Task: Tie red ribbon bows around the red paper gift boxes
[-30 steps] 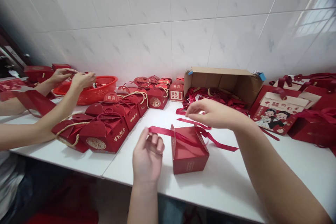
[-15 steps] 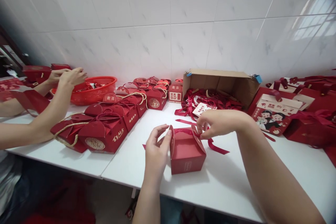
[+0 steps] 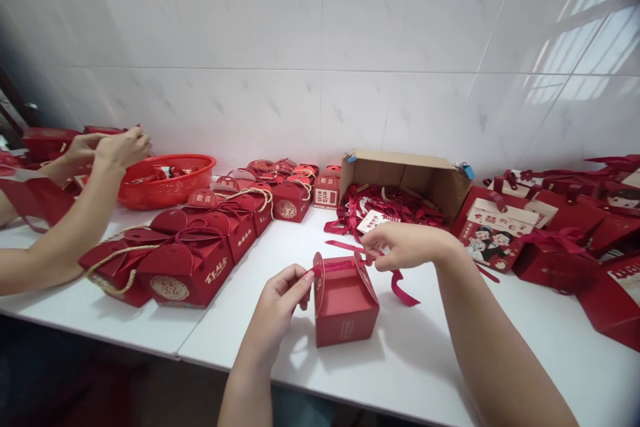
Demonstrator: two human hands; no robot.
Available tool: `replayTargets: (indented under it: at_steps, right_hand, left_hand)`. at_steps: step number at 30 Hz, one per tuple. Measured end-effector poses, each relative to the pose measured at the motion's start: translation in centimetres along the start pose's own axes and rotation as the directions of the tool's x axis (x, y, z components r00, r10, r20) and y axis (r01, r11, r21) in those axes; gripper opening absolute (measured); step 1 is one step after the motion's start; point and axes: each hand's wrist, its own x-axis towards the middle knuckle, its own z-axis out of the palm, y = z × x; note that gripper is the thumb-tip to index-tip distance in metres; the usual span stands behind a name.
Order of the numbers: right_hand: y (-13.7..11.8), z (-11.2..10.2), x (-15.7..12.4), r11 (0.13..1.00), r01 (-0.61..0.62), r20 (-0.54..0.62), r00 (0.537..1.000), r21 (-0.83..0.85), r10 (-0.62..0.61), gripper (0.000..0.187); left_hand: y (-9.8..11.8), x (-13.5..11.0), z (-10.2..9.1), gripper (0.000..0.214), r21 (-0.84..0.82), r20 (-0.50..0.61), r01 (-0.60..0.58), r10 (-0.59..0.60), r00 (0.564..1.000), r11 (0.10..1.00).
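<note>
My left fingers [image 3: 303, 281] pinch crimson satin ribbon [image 3: 340, 266] running rightward through a red cardboard box [image 3: 345, 325] near the white table's [image 3: 350, 380] front edge. My right hand's [image 3: 403, 244] grip is unclear.

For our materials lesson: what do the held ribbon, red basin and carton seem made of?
Ribbon: probably smooth, satin-like fabric, thin, its loose end curling. Basin: likely plastic, somewhat glossy; its rim catches light. Carton: apparently cardboard, matte, from its dull brown panels.
</note>
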Motion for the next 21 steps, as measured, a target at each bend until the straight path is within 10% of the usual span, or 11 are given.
replayTargets:
  at_steps: [8, 13, 21]
  right_hand:
    - [2.4, 4.5, -0.5, 0.943, 0.257, -0.174, 0.959, 0.212, -0.222, 0.017]
    - [4.5, 8.5, -1.2, 0.919, 0.262, -0.398, 0.908, 0.294, -0.132, 0.019]
    - [5.7, 11.1, -0.4, 0.742, 0.261, -0.426, 0.904, 0.618, 0.037, 0.03]
  left_hand:
    - [0.0, 0.0, 0.0, 0.024, -0.146, 0.015, -0.007, 0.009, 1.0, 0.989]
    - [-0.4, 0.3, 0.1, 0.024, -0.166, 0.027, 0.027, -0.023, 0.999, 0.986]
    - [-1.5, 1.2, 0.1, 0.021, 0.035, -0.03, 0.107, -0.106, 0.994, 0.994]
